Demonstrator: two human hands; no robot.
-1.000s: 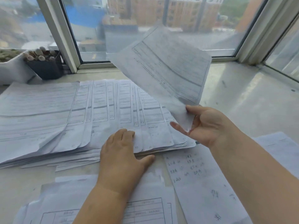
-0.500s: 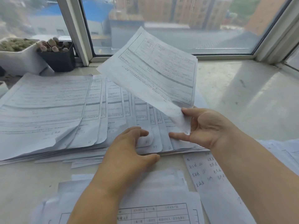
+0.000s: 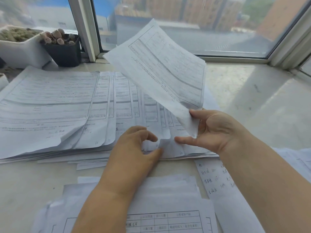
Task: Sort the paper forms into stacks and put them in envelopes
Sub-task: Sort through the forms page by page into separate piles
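A fanned-out stack of printed forms (image 3: pixel 55 105) lies across the pale sill from the left to the middle. My right hand (image 3: pixel 213 130) pinches the lower corner of one lifted form (image 3: pixel 161 68) between thumb and fingers, so the sheet stands tilted above the stack. My left hand (image 3: pixel 134 148) rests at the stack's near edge, its thumb and fingers pinching up the corner of a form (image 3: pixel 165 143) in the fan. No envelope is in view.
A second pile of forms (image 3: pixel 168 207) lies nearest me. A handwritten sheet (image 3: pixel 217 180) lies at the right under my right forearm. A white planter (image 3: pixel 20 49) and a black pot (image 3: pixel 64 51) stand at the back left by the window frame (image 3: pixel 84 29).
My left hand went from lying flat on the stack to curling and pinching up a sheet corner. The lifted form in my right hand came lower and closer to the stack.
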